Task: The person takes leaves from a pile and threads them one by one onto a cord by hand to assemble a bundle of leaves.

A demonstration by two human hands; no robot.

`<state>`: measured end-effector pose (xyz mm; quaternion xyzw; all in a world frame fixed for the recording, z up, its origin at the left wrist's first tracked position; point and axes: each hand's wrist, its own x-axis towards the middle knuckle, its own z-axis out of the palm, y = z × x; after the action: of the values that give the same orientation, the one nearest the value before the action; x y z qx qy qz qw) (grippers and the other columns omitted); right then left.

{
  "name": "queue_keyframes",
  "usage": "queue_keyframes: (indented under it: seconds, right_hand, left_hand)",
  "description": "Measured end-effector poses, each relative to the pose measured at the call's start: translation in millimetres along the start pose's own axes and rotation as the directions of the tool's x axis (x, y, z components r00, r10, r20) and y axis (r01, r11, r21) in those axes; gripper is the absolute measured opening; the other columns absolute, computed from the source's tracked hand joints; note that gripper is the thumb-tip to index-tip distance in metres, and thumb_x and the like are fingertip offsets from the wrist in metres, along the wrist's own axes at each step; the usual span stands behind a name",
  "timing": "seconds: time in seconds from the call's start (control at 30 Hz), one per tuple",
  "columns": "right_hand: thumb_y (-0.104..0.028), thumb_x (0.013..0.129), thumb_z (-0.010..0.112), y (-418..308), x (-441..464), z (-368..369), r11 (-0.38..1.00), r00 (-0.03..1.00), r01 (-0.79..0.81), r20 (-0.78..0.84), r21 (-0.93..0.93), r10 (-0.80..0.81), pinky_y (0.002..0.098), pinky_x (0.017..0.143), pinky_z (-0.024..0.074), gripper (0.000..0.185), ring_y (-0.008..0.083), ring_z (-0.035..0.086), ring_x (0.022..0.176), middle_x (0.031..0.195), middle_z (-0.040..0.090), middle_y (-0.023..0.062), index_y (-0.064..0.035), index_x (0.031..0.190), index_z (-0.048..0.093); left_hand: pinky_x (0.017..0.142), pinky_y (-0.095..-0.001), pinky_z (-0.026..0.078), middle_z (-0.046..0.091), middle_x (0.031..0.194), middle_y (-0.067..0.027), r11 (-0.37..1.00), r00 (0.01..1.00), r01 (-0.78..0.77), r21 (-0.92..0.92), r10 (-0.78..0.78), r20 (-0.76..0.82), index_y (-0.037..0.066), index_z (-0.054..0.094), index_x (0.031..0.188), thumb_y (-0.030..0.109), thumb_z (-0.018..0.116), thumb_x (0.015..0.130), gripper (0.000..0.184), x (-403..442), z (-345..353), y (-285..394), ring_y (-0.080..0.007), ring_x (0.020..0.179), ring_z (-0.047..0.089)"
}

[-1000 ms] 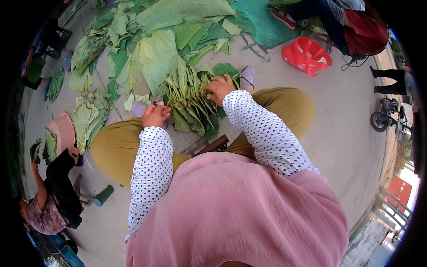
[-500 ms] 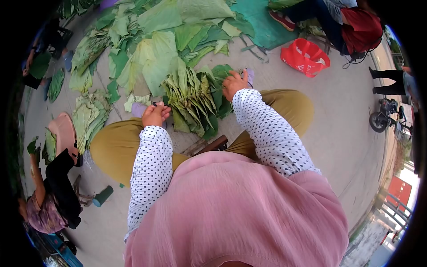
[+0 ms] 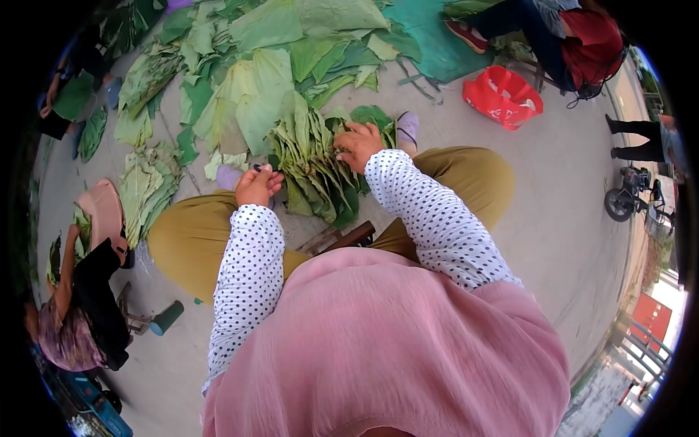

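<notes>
Between my knees stands a thick bundle of folded green leaves (image 3: 313, 171), their browned edges packed close and facing up. At its left side is my left hand (image 3: 255, 186), thumb and finger pinched on a small dark object (image 3: 258, 168) too small to name. My right hand (image 3: 360, 148) lies on the bundle's right side, its fingers bent into the leaf edges. A darker green leaf (image 3: 373, 116) shows behind the right hand. Large flat leaves (image 3: 255, 91) spread over the ground just beyond the bundle.
A red bag (image 3: 502, 98) stands ahead right, near a seated person's legs (image 3: 510, 33). Leaf piles (image 3: 149, 186) lie left. Another seated person (image 3: 80, 306) is at lower left, near a green cup-like container (image 3: 167, 318). A motorbike (image 3: 633, 193) is far right.
My right hand has moved left, from the leaf at the far side onto the bundle's edges. My left hand stays nearly in place. The person at lower left has lowered an arm.
</notes>
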<state>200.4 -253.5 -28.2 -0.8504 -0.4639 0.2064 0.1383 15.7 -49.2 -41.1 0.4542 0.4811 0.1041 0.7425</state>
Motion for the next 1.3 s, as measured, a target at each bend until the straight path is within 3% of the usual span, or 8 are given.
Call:
queue_keyframes:
  seconds: [0.07, 0.13, 0.27, 0.37, 0.7, 0.77, 0.93, 1.3]
  right_hand:
    - [-0.022, 0.082, 0.067, 6.0, 0.1, 0.8, 0.999, 0.999, -0.034, 0.018, -0.032, 0.035, 0.0514, 0.109, 0.0178, 0.031, 0.0259, 0.035, 0.133, 0.123, 0.058, 0.0014, -0.0175, 0.112, 0.062]
    - [-0.025, 0.073, 0.068, 22.2, 3.5, 12.2, 0.93, 0.769, 0.281, -0.524, -0.236, -0.366, 0.0469, 0.071, 0.048, 0.015, 0.0342, 0.058, 0.085, 0.094, 0.061, 0.0117, -0.0128, 0.082, 0.065]
    - [-0.019, 0.079, 0.062, 32.6, -4.2, 21.6, 0.987, 0.959, 0.134, -0.261, 0.087, -0.107, 0.0511, 0.102, 0.0311, 0.017, 0.031, 0.046, 0.121, 0.108, 0.061, 0.0119, -0.0122, 0.095, 0.063]
    - [-0.019, 0.08, 0.06, 29.1, -9.1, 5.1, 0.999, 0.998, 0.021, -0.051, -0.037, -0.023, 0.0555, 0.11, 0.014, 0.026, 0.0277, 0.034, 0.132, 0.117, 0.058, 0.0111, -0.01, 0.104, 0.06]
    - [-0.017, 0.079, 0.059, 30.0, -16.4, -11.6, 0.944, 0.969, -0.247, -0.085, -0.219, 0.233, 0.0613, 0.109, 0.0091, 0.033, 0.0278, 0.033, 0.133, 0.124, 0.054, 0.0087, -0.009, 0.111, 0.058]
    - [-0.02, 0.079, 0.061, 25.0, -17.2, -1.9, 0.985, 0.971, -0.078, -0.237, -0.154, 0.04, 0.0611, 0.11, 0.0079, 0.036, 0.0285, 0.028, 0.136, 0.131, 0.05, 0.0077, -0.0104, 0.113, 0.058]
    - [-0.023, 0.081, 0.062, 3.3, -8.5, 2.3, 0.984, 0.977, 0.149, -0.137, -0.102, -0.163, 0.0613, 0.11, 0.0069, 0.035, 0.0288, 0.026, 0.137, 0.131, 0.049, 0.0072, -0.0107, 0.112, 0.057]
    - [-0.017, 0.081, 0.06, 19.8, -13.4, -15.1, 0.951, 0.99, -0.138, -0.05, -0.277, 0.129, 0.0623, 0.11, 0.0038, 0.038, 0.0286, 0.023, 0.138, 0.134, 0.046, 0.0086, -0.0099, 0.118, 0.056]
  left_hand:
    - [0.058, -0.0259, 0.053, 0.066, 0.083, -0.0088, 1.0, 1.0, -0.007, -0.013, 0.007, -0.002, 0.004, 0.056, 0.085, 0.013, 0.064, 0.087, 0.012, -0.2, 0.0, -0.5, -0.0174, 0.071, 0.067]
    - [0.058, -0.0259, 0.053, 0.066, 0.084, -0.0084, 1.0, 1.0, -0.004, -0.008, 0.004, -0.001, 0.005, 0.057, 0.086, 0.013, 0.065, 0.087, 0.012, 0.4, -0.3, 0.0, -0.0172, 0.071, 0.067]
    - [0.058, -0.0259, 0.053, 0.066, 0.084, -0.008, 1.0, 1.0, -0.003, -0.003, 0.003, -0.011, 0.005, 0.057, 0.087, 0.014, 0.065, 0.087, 0.012, -1.2, 1.1, 1.7, -0.0171, 0.072, 0.067]
    - [0.058, -0.026, 0.053, 0.065, 0.084, -0.0078, 1.0, 1.0, -0.003, -0.007, 0.003, -0.005, 0.005, 0.057, 0.087, 0.014, 0.065, 0.087, 0.011, 0.0, 0.3, 1.0, -0.017, 0.072, 0.067]
    - [0.059, -0.0265, 0.053, 0.066, 0.084, -0.0082, 1.0, 1.0, -0.004, -0.005, 0.004, 0.002, 0.005, 0.058, 0.089, 0.013, 0.064, 0.087, 0.011, 2.7, -1.7, -0.7, -0.0174, 0.072, 0.067]
    - [0.058, -0.0264, 0.052, 0.066, 0.084, -0.0083, 1.0, 1.0, -0.005, -0.008, 0.005, -0.001, 0.005, 0.058, 0.089, 0.013, 0.064, 0.087, 0.011, 1.6, -0.7, 1.0, -0.0175, 0.072, 0.067]
    - [0.058, -0.0258, 0.053, 0.066, 0.084, -0.0089, 1.0, 1.0, -0.01, -0.018, 0.01, 0.009, 0.004, 0.057, 0.087, 0.012, 0.064, 0.087, 0.011, -0.2, 1.3, 1.7, -0.0175, 0.072, 0.067]
    - [0.057, -0.0251, 0.053, 0.065, 0.084, -0.0088, 1.0, 1.0, -0.012, -0.008, 0.012, -0.008, 0.005, 0.057, 0.086, 0.012, 0.064, 0.087, 0.01, -1.9, 1.5, 3.6, -0.0173, 0.071, 0.067]
